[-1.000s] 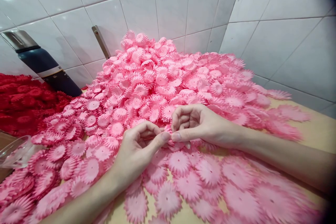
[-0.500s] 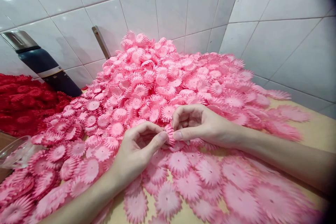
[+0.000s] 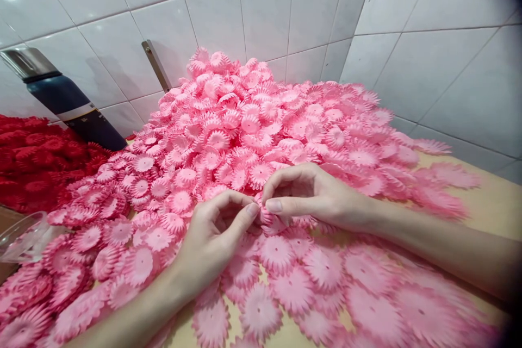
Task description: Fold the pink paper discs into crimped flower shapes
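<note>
Between my two hands is a small pink fabric flower piece [image 3: 267, 215] with a fringed edge, partly hidden by the fingers. My left hand [image 3: 222, 234] pinches it from the left with thumb and forefinger. From the right, the thumb and forefinger of my right hand [image 3: 312, 196] close on its upper edge. Behind and around the hands rises a large heap of pink flower pieces [image 3: 250, 123]. In front of them, flatter round pieces with a small centre hole, such as one pink petal disc [image 3: 261, 311], lie spread on the yellowish tabletop [image 3: 181, 331].
A dark blue bottle [image 3: 75, 100] with a metal cap leans at the left, beside a heap of red flower pieces [image 3: 36, 157]. A clear plastic container [image 3: 24, 239] sits at the left edge. White tiled walls [image 3: 265, 16] enclose the back; a metal strip [image 3: 157, 65] leans there.
My right thumb and forefinger have shifted slightly left, closer to the left fingertips, and cover more of the pink flower piece. My left hand has barely moved.
</note>
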The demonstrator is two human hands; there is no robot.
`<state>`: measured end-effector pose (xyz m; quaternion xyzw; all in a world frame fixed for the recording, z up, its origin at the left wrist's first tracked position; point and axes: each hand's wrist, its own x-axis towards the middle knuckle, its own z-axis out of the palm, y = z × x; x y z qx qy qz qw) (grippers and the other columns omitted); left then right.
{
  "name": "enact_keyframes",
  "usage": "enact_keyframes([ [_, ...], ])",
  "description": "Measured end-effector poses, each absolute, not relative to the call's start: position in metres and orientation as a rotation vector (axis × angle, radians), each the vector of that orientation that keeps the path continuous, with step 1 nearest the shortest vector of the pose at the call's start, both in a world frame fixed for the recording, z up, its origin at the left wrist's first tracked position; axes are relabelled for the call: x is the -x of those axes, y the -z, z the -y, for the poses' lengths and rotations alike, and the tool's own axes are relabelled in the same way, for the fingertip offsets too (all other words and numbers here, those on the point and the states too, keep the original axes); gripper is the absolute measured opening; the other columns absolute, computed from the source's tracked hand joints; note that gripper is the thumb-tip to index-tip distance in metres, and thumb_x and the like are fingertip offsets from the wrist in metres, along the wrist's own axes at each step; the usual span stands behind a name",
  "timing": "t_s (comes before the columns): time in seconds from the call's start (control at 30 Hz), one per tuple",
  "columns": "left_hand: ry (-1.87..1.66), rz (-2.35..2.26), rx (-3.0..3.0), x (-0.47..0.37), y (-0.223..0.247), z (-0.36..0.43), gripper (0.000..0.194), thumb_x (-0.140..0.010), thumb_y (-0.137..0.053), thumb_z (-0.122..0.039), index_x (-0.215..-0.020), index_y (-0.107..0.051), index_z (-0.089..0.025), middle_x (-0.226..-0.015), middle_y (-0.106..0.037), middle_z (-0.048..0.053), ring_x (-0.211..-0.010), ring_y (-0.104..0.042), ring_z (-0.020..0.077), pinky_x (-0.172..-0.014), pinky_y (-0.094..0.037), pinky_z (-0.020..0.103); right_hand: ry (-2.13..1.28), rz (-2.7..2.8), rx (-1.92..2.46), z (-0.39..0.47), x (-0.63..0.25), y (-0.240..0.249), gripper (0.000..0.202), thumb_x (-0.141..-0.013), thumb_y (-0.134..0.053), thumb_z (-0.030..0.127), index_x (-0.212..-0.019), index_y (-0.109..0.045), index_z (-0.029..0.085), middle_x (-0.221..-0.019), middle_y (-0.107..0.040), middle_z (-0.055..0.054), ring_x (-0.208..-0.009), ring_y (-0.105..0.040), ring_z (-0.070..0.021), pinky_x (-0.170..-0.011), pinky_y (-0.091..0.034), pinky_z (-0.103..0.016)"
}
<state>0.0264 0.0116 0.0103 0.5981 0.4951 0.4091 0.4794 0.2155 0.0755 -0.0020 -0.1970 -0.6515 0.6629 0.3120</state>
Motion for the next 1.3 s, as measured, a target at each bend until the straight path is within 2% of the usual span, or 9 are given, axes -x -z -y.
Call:
enact_keyframes([
  [0.13, -0.984, -1.224, -1.489, -0.027, -0.01, -0.011, 0.015, -0.09, -0.06, -0.029, -0.085, -0.064, -0.015, -0.081, -0.066, 0.001, -0.073, -0.064, 0.0105, -0.068, -0.052, 0.02, -1.785, 1.645, 0.618, -0.075, -0.215, 0.005, 0.015, -0.077, -0.076, 0.019, -0.086, -0.064, 0.016, -0.074, -0.069, -0.001, -0.064, -0.062, -0.0089, -0.06, -0.05, -0.021],
  [0.3, -1.002, -1.225, -1.45, -0.026, -0.008, -0.009, 0.017, -0.091, -0.058, -0.031, -0.087, -0.06, -0.015, -0.092, -0.064, 0.003, -0.075, -0.065, 0.0123, -0.072, -0.055, 0.025, -1.917, 1.498, 0.573, -0.077, -0.217, 0.009, 0.022, -0.077, -0.076, 0.015, -0.09, -0.058, 0.017, -0.079, -0.068, 0.0, -0.073, -0.064, -0.0099, -0.067, -0.051, -0.022],
  [0.47, -1.169, -1.17, -1.254, -0.024, -0.002, -0.012, 0.015, -0.092, -0.056, -0.032, -0.086, -0.052, -0.019, -0.084, -0.052, -0.004, -0.069, -0.061, 0.0086, -0.068, -0.057, 0.025, -1.901, 1.322, 0.568, -0.079, -0.215, 0.01, 0.023, -0.072, -0.078, 0.012, -0.081, -0.058, 0.017, -0.07, -0.059, 0.005, -0.055, -0.054, -0.0049, -0.052, -0.043, -0.019],
  [0.57, -1.282, -1.119, -1.146, -0.024, 0.001, -0.016, 0.013, -0.09, -0.058, -0.029, -0.084, -0.052, -0.019, -0.082, -0.048, -0.005, -0.066, -0.057, 0.007, -0.068, -0.058, 0.026, -1.914, 1.203, 0.598, -0.079, -0.213, 0.008, 0.022, -0.069, -0.077, 0.01, -0.077, -0.058, 0.017, -0.066, -0.056, 0.005, -0.052, -0.05, -0.0052, -0.049, -0.04, -0.02],
  [0.73, -1.462, -1.139, -0.978, -0.022, -0.001, -0.02, 0.015, -0.091, -0.051, -0.023, -0.077, -0.047, -0.019, -0.076, -0.05, -0.003, -0.084, -0.066, 0.0172, -0.066, -0.059, 0.029, -1.921, 1.116, 0.699, -0.079, -0.213, 0.004, 0.017, -0.064, -0.07, 0.008, -0.071, -0.057, 0.017, -0.058, -0.046, 0.006, -0.049, -0.039, -0.0051, -0.045, -0.031, -0.02],
  [0.87, -1.459, -1.132, -1.037, -0.023, -0.002, -0.02, 0.008, -0.086, -0.058, -0.018, -0.085, -0.051, -0.021, -0.093, -0.056, -0.002, -0.079, -0.063, 0.0129, -0.066, -0.059, 0.03, -1.871, 1.212, 0.675, -0.079, -0.214, 0.006, 0.016, -0.066, -0.072, 0.008, -0.072, -0.059, 0.016, -0.065, -0.052, 0.005, -0.055, -0.046, -0.0052, -0.049, -0.034, -0.019],
  [0.97, -1.344, -1.196, -1.286, -0.024, -0.003, -0.016, 0.008, -0.083, -0.064, -0.02, -0.086, -0.057, -0.022, -0.109, -0.057, 0.001, -0.087, -0.061, 0.0144, -0.069, -0.057, 0.028, -1.881, 1.333, 0.64, -0.079, -0.216, 0.009, 0.017, -0.072, -0.076, 0.014, -0.079, -0.061, 0.018, -0.068, -0.057, 0.005, -0.054, -0.048, -0.005, -0.049, -0.035, -0.02],
  [1.1, -1.129, -1.318, -1.626, -0.025, -0.007, -0.012, 0.017, -0.081, -0.07, -0.03, -0.07, -0.066, -0.017, -0.105, -0.059, 0.006, -0.098, -0.059, 0.0188, -0.069, -0.052, 0.023, -1.871, 1.467, 0.617, -0.078, -0.218, 0.008, 0.018, -0.073, -0.078, 0.015, -0.081, -0.061, 0.017, -0.069, -0.061, 0.004, -0.058, -0.054, -0.006, -0.055, -0.042, -0.02],
  [1.3, -1.098, -1.309, -1.678, -0.026, -0.007, -0.012, 0.02, -0.08, -0.071, -0.034, -0.071, -0.069, -0.017, -0.1, -0.06, 0.007, -0.092, -0.06, 0.0177, -0.069, -0.049, 0.023, -1.873, 1.559, 0.623, -0.077, -0.219, 0.007, 0.025, -0.069, -0.081, 0.012, -0.086, -0.063, 0.017, -0.075, -0.064, 0.003, -0.067, -0.06, -0.0069, -0.061, -0.047, -0.018],
])
